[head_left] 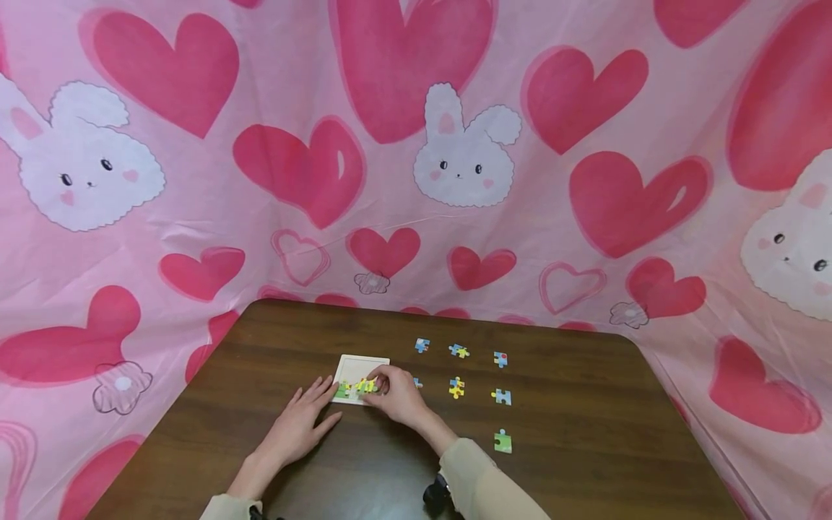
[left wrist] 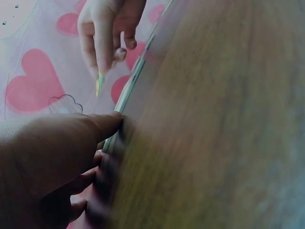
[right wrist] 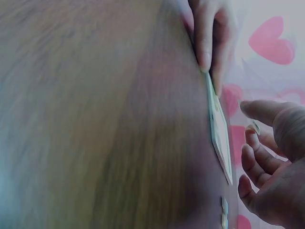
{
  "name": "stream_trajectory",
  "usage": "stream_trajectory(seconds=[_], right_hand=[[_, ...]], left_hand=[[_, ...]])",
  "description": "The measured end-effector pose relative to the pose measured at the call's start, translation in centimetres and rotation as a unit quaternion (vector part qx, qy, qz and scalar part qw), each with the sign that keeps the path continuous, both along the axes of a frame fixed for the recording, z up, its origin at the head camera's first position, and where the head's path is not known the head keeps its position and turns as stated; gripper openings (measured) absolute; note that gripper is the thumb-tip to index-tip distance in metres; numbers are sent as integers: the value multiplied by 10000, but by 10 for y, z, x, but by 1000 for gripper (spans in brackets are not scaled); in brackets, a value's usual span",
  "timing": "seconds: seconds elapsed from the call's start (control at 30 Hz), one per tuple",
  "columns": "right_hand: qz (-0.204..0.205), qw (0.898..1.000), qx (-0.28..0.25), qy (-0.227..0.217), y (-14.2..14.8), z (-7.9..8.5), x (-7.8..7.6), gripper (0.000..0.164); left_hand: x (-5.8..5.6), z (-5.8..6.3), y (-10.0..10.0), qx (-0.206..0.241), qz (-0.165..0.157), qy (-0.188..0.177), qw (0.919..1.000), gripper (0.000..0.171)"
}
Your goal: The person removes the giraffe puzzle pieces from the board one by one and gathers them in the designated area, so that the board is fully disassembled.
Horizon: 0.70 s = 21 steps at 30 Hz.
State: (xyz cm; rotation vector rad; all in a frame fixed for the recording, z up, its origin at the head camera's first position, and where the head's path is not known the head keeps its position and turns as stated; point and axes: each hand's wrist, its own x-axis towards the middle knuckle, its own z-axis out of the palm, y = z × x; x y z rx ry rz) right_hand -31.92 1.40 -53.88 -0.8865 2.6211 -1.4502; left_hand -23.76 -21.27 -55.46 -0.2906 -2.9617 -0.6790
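Note:
A pale square puzzle tray [head_left: 356, 363] lies on the brown table, a green piece [head_left: 342, 391] at its lower left corner. My left hand [head_left: 299, 426] rests against the tray's left side, fingers fairly straight; the right wrist view shows its thumb and a finger touching the tray [right wrist: 220, 136]. Over the tray's near right part, my right hand [head_left: 398, 396] pinches a yellow-and-green jigsaw piece [head_left: 365, 386] between thumb and fingertips. In the left wrist view that jigsaw piece [left wrist: 99, 86] hangs below the fingertips, apart from the tray edge [left wrist: 125, 95].
Loose jigsaw pieces lie spread right of the tray, among them a yellow one [head_left: 456, 388], a blue one with a red dot [head_left: 500, 359] and a green one [head_left: 503, 441]. One piece [head_left: 417, 383] is partly behind my right hand. A pink heart-print cloth [head_left: 390, 303] hangs beyond the table.

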Motion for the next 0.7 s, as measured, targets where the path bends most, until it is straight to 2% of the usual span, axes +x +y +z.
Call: stream_trajectory(seconds=[0.2, 0.33, 0.57, 0.7], right_hand=[[43, 9998, -91, -172, 19, 7, 2, 27], [84, 9998, -167, -72, 38, 10, 5, 26], [238, 9996, -94, -130, 78, 16, 12, 24], [223, 9997, -45, -56, 99, 20, 17, 26]], left_hand=[[1, 2, 0, 18, 2, -44, 10000, 63], [1, 2, 1, 20, -18, -33, 10000, 63], [2, -2, 1, 89, 16, 238, 9997, 64], [2, 0, 1, 62, 14, 213, 9998, 64]])
